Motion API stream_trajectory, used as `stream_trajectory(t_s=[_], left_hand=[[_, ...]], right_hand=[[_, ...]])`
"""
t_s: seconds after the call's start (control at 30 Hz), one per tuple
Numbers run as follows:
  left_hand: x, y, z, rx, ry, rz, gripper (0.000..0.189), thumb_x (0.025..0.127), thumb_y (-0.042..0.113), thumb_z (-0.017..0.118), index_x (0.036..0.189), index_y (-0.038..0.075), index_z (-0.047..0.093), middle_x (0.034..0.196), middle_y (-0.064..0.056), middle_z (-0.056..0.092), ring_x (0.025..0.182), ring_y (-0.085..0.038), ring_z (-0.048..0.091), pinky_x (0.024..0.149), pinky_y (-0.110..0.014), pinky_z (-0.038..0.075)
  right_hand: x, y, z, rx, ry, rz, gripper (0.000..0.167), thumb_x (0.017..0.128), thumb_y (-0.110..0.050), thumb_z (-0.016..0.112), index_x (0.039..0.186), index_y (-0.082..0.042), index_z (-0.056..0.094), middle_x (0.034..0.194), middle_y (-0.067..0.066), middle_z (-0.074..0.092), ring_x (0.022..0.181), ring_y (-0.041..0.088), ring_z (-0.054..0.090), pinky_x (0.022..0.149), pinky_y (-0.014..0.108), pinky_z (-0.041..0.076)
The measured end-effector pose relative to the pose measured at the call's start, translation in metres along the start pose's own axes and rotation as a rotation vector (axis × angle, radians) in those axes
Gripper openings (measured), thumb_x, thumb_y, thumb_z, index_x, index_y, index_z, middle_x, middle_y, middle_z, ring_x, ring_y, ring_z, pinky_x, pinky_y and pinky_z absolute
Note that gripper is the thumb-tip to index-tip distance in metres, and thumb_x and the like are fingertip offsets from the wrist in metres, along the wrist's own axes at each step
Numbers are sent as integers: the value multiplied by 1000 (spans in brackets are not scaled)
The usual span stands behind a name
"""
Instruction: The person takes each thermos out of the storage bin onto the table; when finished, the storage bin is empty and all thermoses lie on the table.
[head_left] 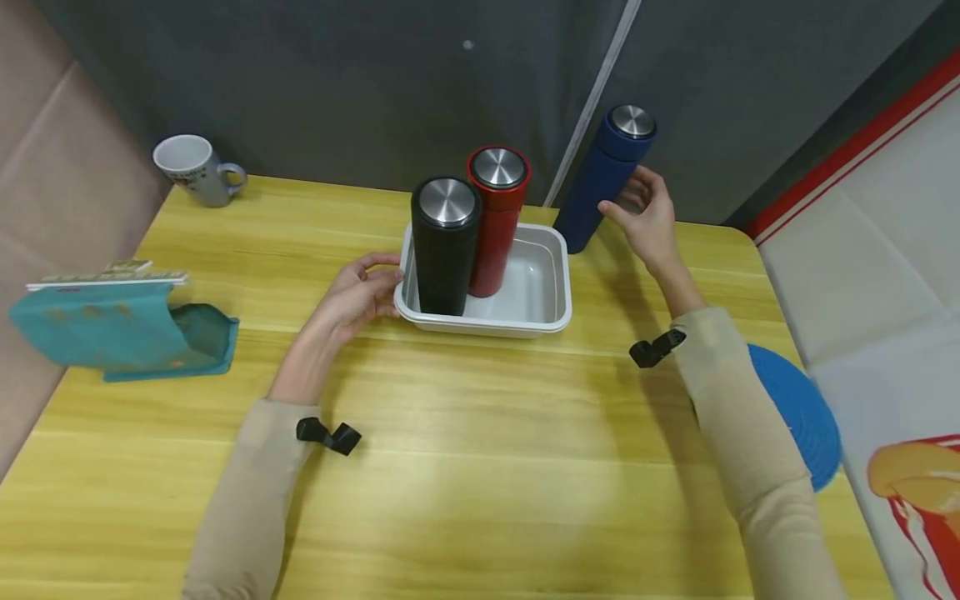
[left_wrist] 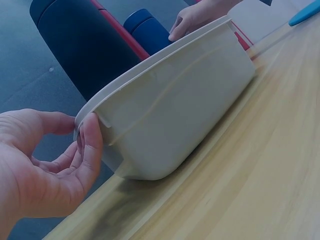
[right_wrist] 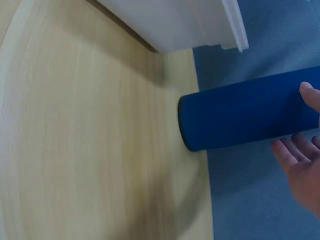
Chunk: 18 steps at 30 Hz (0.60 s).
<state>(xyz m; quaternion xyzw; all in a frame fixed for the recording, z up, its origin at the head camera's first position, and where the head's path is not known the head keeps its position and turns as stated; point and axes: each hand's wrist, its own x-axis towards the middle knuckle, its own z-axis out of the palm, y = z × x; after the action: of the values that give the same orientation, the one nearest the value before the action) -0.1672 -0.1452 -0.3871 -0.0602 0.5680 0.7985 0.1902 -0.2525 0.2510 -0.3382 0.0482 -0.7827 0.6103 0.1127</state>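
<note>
A light grey tray (head_left: 536, 275) stands near the back of the table, with a black thermos (head_left: 442, 262) and a red thermos (head_left: 497, 242) upright in its left part. My left hand (head_left: 356, 296) is at the tray's left end; in the left wrist view its thumb and fingers pinch the rim. Just right of the tray, a blue thermos (head_left: 600, 187) with a steel-topped lid stands at the table's back edge. My right hand (head_left: 648, 221) holds it from the right, thumb on the near side. The right wrist view shows the base of the thermos close to the tabletop.
A grey mug (head_left: 198, 175) stands at the back left corner. Nearer on the left is a teal bag-like thing (head_left: 112, 325). A round blue mat (head_left: 798, 417) lies partly under my right sleeve. A dark panel (head_left: 337, 92) rises behind the table.
</note>
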Motion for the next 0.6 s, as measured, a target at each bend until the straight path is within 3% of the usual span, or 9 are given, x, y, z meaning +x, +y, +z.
stream_trajectory(t_s=[0.37,0.6], left_hand=[[0,-1,2,-5,-14,-12,28,96,3,56,122,6,45,82,-7,66,60,-16,60,54,-24,53],[1,-1,-1,-14,-9,2,29,96,2,57,122,5,44,85,-7,66,61,-17,60,54,-26,53]], right_hand=[[-34,-3,-18,98,-2,0,62,84,3,71,138,-2,40,134,21,50,119,30,50,89,22,48],[-55,-7,-6,244,-110,-103,56,83,17,64,134,6,43,129,24,53,117,30,53,98,31,47]])
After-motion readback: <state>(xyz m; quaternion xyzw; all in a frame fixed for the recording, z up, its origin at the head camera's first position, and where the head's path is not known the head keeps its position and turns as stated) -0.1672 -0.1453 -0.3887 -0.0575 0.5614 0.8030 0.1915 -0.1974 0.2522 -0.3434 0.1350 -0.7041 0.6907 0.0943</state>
